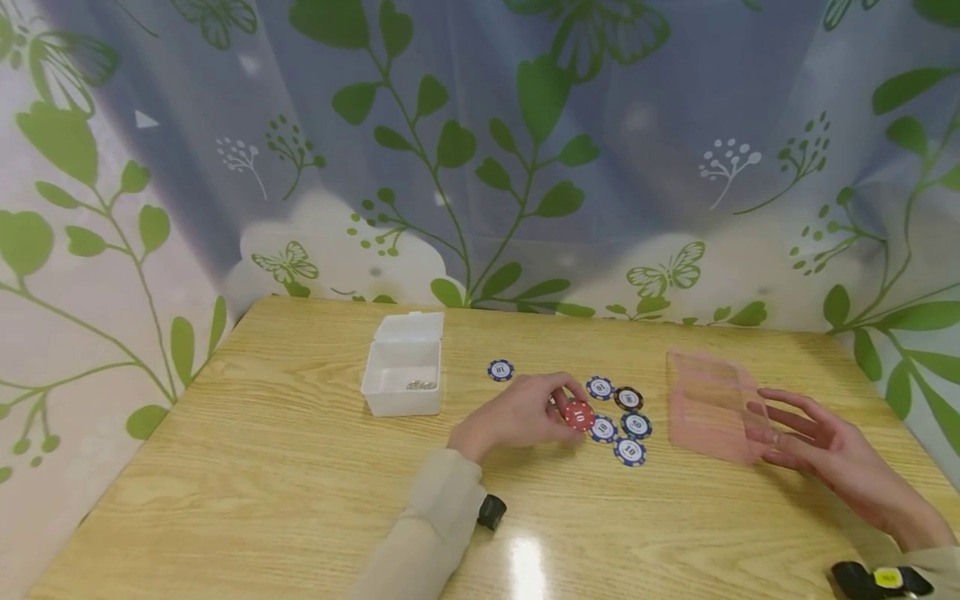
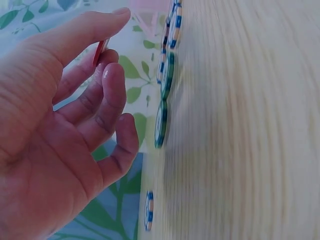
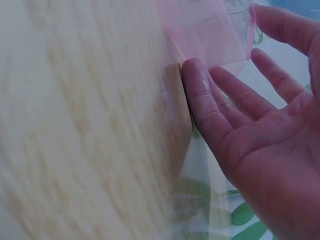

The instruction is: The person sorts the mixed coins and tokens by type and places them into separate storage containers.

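Note:
A red poker chip [image 1: 579,415] marked 10 is pinched between the fingertips of my left hand [image 1: 525,408], over the left edge of a cluster of chips. Blue-rimmed chips [image 1: 630,452] and a black chip [image 1: 628,398] lie flat there. In the left wrist view the red chip [image 2: 100,52] shows edge-on by the fingertips, and green-edged chips [image 2: 161,124] lie on the table beyond. My right hand [image 1: 832,450] has its fingers spread at the right end of a clear pink box [image 1: 708,446], fingertips at its wall.
A white box [image 1: 401,402] with its lid raised stands left of the chips, some small shiny pieces [image 1: 422,385] inside. Between it and the cluster lies a lone blue chip [image 1: 501,370]. A leaf-patterned curtain [image 1: 465,167] hangs behind the wooden table [image 1: 262,467].

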Motion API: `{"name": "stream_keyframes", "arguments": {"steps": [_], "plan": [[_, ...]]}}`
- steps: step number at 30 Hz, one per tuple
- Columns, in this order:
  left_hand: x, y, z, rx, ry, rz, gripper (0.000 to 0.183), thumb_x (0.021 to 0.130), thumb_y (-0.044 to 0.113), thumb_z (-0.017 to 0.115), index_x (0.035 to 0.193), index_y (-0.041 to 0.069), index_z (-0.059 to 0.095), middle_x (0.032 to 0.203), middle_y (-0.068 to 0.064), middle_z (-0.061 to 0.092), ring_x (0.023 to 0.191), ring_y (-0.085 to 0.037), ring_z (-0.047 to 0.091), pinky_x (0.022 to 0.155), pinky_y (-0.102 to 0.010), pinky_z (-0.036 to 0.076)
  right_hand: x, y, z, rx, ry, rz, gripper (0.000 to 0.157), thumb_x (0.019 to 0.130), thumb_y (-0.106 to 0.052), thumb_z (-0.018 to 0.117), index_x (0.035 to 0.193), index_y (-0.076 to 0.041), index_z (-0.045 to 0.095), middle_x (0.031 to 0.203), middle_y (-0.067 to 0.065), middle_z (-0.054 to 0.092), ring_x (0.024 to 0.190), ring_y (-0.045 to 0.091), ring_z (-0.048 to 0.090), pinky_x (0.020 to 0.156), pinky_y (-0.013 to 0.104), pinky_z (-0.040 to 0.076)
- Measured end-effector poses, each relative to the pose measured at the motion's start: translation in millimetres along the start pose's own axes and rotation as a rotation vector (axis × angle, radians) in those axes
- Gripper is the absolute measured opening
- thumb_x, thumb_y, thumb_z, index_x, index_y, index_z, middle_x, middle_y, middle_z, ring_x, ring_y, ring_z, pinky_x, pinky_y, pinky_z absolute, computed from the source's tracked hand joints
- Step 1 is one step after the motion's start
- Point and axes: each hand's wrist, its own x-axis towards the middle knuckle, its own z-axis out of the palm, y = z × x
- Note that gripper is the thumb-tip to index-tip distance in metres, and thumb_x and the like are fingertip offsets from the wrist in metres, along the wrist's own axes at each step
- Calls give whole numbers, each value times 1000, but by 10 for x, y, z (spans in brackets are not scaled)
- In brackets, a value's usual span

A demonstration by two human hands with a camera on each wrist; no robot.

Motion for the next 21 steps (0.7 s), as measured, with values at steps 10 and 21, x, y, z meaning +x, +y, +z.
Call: {"name": "stream_keyframes", "arguments": {"steps": [10,21], "plan": [[131,130,103,-14,21,28,42,85,22,84,121,23,64,96,7,64,76,-5,61,69,-19,51,4,2,-3,5,10,2,61,105,12,38,159,-14,29,144,-19,57,119,8,68,89,29,60],[316,280,253,2,48,60,43,87,26,82,125,21,62,96,10,62,74,0,61,68,-16,51,13,15,-9,87,-34,-39,62,104,17,35,158,-14,33,147,-13,58,121,14,69,90,30,60]]}}
